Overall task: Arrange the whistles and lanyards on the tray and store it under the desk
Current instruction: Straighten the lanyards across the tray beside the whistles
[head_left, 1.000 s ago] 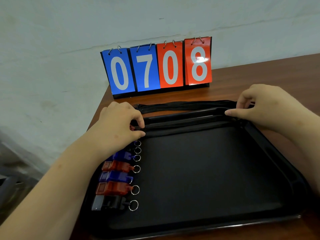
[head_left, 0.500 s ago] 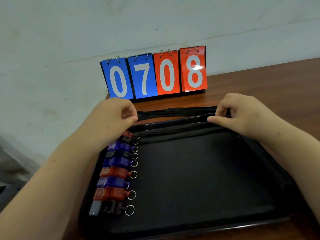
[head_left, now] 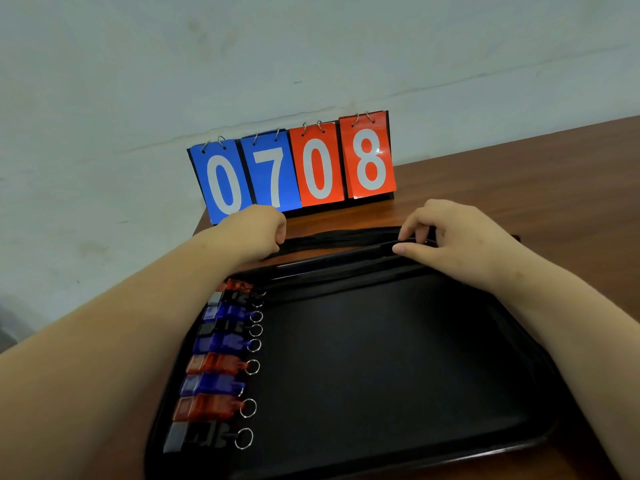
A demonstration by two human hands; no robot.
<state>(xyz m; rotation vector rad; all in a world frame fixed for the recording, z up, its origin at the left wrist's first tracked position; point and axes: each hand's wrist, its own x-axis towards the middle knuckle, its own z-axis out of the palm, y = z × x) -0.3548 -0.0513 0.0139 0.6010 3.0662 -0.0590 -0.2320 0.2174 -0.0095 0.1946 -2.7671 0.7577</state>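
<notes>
Black plastic is closest to us: the tray (head_left: 381, 459) sits on the brown wooden desk (head_left: 519, 188). Down its left side we see the whistles (head_left: 214, 365) in a neat line, red, blue and black. Each one has a small silver ring (head_left: 252, 367) that points toward the middle of the tray.

Past the tray's far rim lie the lanyards (head_left: 339, 239). They are black, thin and floppy, bunched into one long bundle. The bundle runs from left to right, right along the far rim, and it is not on the tray yet. It looks like some dark straps lie just inside that rim too, but we cannot tell for sure.

Our hands are well apart, one near each end of the bundle. Our left hand (head_left: 256, 230) curls its fingers round the left end. Our right hand (head_left: 453, 233) pinches the bundle farther right, thumb on the near side. Both hands are about as close to it as each other.

We think the next move is to lift the bundle and bring it toward us, over the rim.

Behind the hands stands a flip scoreboard (head_left: 294, 168) that reads 0708, in front of a pale wall (head_left: 311, 46).
</notes>
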